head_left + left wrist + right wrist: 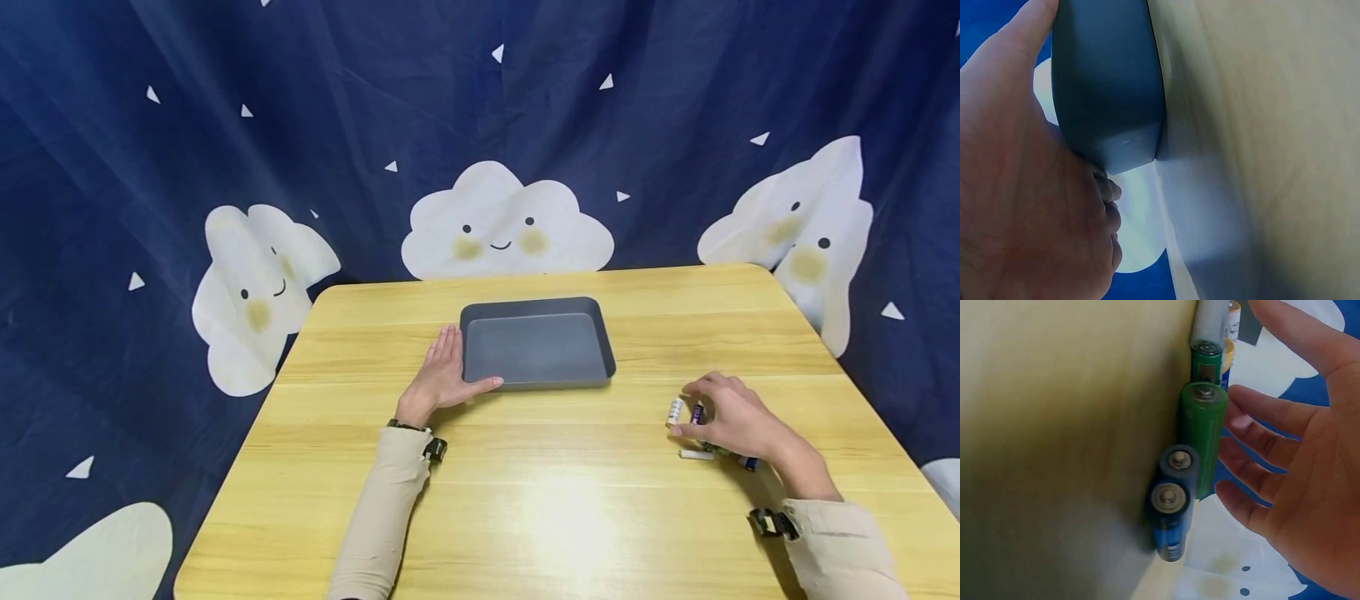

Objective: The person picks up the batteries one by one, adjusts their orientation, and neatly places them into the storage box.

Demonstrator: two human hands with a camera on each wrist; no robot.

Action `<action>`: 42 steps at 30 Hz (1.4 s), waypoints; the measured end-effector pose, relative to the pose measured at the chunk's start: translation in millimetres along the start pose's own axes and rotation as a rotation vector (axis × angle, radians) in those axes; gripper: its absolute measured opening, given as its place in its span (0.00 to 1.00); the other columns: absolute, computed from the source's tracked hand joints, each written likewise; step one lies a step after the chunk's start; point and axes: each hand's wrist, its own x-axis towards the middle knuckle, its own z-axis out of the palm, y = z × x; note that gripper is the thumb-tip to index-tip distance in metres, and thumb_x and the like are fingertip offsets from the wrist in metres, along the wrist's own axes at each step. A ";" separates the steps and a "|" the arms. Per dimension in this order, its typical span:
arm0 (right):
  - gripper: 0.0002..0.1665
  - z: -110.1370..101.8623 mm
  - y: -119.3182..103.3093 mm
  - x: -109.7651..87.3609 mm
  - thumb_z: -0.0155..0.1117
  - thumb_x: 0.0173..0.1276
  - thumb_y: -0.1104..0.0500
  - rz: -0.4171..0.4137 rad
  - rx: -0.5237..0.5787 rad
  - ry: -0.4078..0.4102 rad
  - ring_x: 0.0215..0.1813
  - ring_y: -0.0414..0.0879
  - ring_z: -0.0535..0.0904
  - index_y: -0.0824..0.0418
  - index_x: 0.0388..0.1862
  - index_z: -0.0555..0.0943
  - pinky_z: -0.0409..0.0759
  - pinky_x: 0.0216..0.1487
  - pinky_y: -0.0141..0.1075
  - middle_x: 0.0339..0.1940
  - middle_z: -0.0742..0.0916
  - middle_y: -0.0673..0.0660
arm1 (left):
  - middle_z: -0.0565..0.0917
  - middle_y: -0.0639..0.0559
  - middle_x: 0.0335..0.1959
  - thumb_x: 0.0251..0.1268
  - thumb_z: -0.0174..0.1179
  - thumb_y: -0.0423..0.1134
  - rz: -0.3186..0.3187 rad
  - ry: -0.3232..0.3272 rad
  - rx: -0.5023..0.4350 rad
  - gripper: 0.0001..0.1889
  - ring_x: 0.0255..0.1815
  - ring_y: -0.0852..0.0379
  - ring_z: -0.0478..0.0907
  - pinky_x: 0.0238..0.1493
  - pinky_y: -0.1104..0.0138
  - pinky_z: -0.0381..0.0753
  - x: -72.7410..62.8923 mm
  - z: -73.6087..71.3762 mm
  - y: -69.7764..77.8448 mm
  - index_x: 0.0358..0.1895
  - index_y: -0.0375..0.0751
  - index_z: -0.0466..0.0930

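Observation:
A dark grey rectangular tray [536,346] sits on the table. My left hand [442,375] rests against its front left corner, fingers stretched along the left side and thumb along the front; in the left wrist view the palm lies close to the tray's wall [1107,75]. Over a small group of batteries hovers my right hand [731,417], thumb and fingers apart and loosely bent. A white battery [675,412] lies by its fingertips, another white one [696,455] below the thumb. The right wrist view shows a thick green battery [1200,434] and blue batteries [1169,512] beside the fingers.
The wooden table [510,467] has a light yellow grain. Behind it hangs a dark blue curtain [360,100] printed with white clouds and triangles. Glare brightens the table's front middle.

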 end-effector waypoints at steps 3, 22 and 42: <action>0.45 2.0 -0.1 0.2 0.81 0.52 0.33 0.000 -0.002 -0.001 0.49 0.55 0.77 0.66 0.55 0.85 0.74 0.44 0.45 0.50 0.86 0.61 | 0.36 0.37 0.87 0.56 0.53 0.83 -0.001 0.004 -0.004 0.70 0.89 0.45 0.32 0.89 0.51 0.39 0.0 0.1 -0.7 0.84 0.33 0.32; 0.33 2.0 -3.4 7.3 0.82 0.51 0.35 -0.024 -0.072 -0.025 0.39 0.46 0.74 0.58 0.43 0.86 0.70 0.37 0.40 0.40 0.85 0.52 | 0.36 0.37 0.87 0.57 0.52 0.83 -0.004 0.003 -0.004 0.70 0.89 0.45 0.32 0.89 0.51 0.39 0.4 0.3 -2.1 0.84 0.34 0.31; 0.31 3.8 -4.8 10.0 0.82 0.54 0.39 -0.047 -0.090 -0.032 0.38 0.45 0.77 0.61 0.45 0.87 0.76 0.37 0.44 0.39 0.86 0.53 | 0.32 0.40 0.87 0.57 0.52 0.83 -0.017 -0.022 -0.018 0.70 0.89 0.46 0.30 0.89 0.51 0.37 -1.1 -0.8 0.2 0.84 0.35 0.30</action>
